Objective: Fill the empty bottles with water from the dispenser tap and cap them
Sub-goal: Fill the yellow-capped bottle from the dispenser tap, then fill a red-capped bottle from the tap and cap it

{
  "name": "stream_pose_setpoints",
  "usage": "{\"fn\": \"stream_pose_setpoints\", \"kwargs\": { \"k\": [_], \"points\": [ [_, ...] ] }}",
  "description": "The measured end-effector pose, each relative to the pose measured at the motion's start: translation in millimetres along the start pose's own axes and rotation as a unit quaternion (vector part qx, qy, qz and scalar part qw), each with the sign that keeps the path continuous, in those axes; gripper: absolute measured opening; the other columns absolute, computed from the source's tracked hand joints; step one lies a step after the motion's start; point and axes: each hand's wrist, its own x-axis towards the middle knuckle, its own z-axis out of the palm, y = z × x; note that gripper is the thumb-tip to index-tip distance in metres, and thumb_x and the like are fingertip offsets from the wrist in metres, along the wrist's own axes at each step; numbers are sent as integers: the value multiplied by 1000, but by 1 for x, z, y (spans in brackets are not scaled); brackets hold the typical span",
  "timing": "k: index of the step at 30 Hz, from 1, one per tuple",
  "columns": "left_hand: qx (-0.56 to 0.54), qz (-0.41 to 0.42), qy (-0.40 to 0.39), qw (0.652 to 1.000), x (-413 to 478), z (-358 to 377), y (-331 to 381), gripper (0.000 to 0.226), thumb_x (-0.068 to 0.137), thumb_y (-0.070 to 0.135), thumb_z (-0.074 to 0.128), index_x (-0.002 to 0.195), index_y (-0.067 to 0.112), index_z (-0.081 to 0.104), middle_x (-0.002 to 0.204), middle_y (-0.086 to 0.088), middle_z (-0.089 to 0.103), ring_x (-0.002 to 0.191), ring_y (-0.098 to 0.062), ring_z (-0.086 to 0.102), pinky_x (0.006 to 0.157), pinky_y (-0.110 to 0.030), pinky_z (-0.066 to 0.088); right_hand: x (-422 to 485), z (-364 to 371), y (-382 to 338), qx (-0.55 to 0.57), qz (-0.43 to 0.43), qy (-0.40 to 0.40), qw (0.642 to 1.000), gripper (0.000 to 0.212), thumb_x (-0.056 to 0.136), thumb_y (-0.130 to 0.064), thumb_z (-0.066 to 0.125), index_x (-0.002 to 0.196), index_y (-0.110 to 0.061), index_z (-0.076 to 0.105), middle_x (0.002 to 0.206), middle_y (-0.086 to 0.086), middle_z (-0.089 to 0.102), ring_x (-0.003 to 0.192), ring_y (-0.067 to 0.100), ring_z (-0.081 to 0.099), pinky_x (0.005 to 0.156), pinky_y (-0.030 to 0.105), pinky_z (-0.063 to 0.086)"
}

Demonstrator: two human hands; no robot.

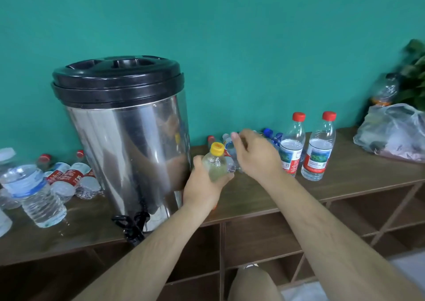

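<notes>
A steel water dispenser (128, 144) with a black lid stands on the wooden shelf top (345, 174); its black tap (134, 226) hangs over the front edge. My left hand (204, 185) grips a clear bottle with a yellow cap (216, 160), held upright just right of the dispenser. My right hand (255, 156) hovers right of that cap with loosely curled fingers and holds nothing; it hides part of a pile of empty bottles (271, 137) behind it. Two filled red-capped bottles (292, 146) (318, 149) stand upright to the right.
Several lying red-label bottles (71, 174) and a clear blue-label bottle (34, 190) lie left of the dispenser. A plastic bag (395, 133), a bottle and a plant sit at the far right. Open cubbies run below the shelf top. A teal wall stands behind.
</notes>
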Motion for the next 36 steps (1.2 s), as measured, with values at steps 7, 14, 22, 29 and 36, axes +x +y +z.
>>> {"fn": "stream_pose_setpoints", "kwargs": {
  "k": [7, 14, 22, 29, 36],
  "points": [
    [25, 34, -12, 999, 15, 11, -15, 80, 90, 31, 80, 146, 10, 26, 138, -9, 56, 119, -29, 61, 90, -35, 51, 3, 74, 44, -115, 26, -188, 975, 50, 110, -39, 42, 159, -37, 31, 147, 13, 38, 115, 41, 63, 86, 47, 52],
    [105, 18, -14, 994, 16, 10, -9, 89, 93, 40, 75, 153, 10, 16, 147, -11, 49, 119, -32, 62, 89, -43, 57, 14, 97, 39, -148, 29, -195, 969, 51, 97, -21, 60, 144, -29, 44, 137, 11, 42, 114, 40, 61, 77, 42, 43],
    [266, -11, -11, 964, 9, 5, 1, 88, 97, 60, 59, 152, 7, 15, 117, -10, 68, 104, -33, 70, 85, -44, 58, 2, 87, 42, -143, 129, -134, 972, 62, 94, -42, 70, 143, -15, 43, 143, 13, 50, 135, 35, 45, 94, 44, 51],
    [228, 21, -15, 973, -11, -18, 4, 75, 100, 44, 64, 153, 7, 26, 119, -11, 71, 107, -29, 70, 84, -39, 57, -30, 58, 57, -150, 175, -144, 962, 73, 82, -64, 72, 130, -14, 53, 124, 9, 61, 125, 30, 48, 79, 36, 41],
    [53, 84, -72, 992, -65, -29, -4, 50, 99, 46, 63, 139, 21, 47, 113, 10, 63, 95, -3, 65, 85, -26, 56, -133, 13, 56, 50, 188, 51, 980, 62, 86, -45, 77, 133, -10, 57, 120, 8, 68, 113, 34, 54, 90, 39, 40]
  ]
}}
